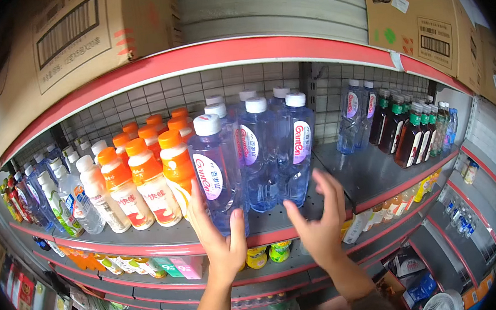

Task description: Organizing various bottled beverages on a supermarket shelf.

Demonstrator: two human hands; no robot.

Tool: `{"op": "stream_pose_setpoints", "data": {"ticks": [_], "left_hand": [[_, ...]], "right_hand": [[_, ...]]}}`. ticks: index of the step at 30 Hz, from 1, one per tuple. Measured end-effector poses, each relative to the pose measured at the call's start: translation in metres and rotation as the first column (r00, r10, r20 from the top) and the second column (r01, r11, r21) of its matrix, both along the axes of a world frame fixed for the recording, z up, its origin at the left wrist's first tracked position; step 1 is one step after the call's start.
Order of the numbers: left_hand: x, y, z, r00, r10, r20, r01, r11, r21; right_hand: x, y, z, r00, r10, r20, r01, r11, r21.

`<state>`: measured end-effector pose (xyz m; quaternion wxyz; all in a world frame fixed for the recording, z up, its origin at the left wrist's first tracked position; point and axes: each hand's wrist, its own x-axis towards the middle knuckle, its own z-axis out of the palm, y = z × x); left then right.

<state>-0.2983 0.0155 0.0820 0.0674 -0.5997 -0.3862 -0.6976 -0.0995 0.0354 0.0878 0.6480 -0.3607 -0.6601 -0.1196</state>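
Note:
My left hand [220, 241] is at the lower part of the front-left Ganten water bottle [216, 171], its fingers and thumb on either side of the clear bluish plastic. Over the shelf's front edge, my right hand [322, 219] has its thumb and fingers apart, near the base of the right front water bottle [294, 151] and holding nothing. Between these two stands another water bottle [258, 154], with more white-capped bottles behind. To the left, orange-capped milk drink bottles [146, 181] stand in rows, the nearest right beside my left fingers.
Dark green-capped bottles [408, 136] and two water bottles [353, 117] stand further right. Cardboard boxes [75, 50] sit above the upper shelf's red edge [265, 49]. The grey shelf's red front rim [150, 247] runs below the bottles, with more drinks underneath.

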Motion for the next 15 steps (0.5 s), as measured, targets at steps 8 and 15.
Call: {"op": "stream_pose_setpoints", "data": {"ticks": [8, 15], "left_hand": [[-0.023, -0.037, -0.005, 0.973, -0.199, 0.116, 0.216, 0.963, -0.159], [-0.029, -0.029, -0.011, 0.965, -0.209, 0.158, 0.236, 0.956, -0.174]], "right_hand": [[-0.057, -0.046, -0.007, 0.878, 0.477, 0.05, -0.461, 0.869, -0.182], [-0.075, -0.032, -0.018, 0.943, 0.33, 0.036, -0.326, 0.941, -0.087]]}}
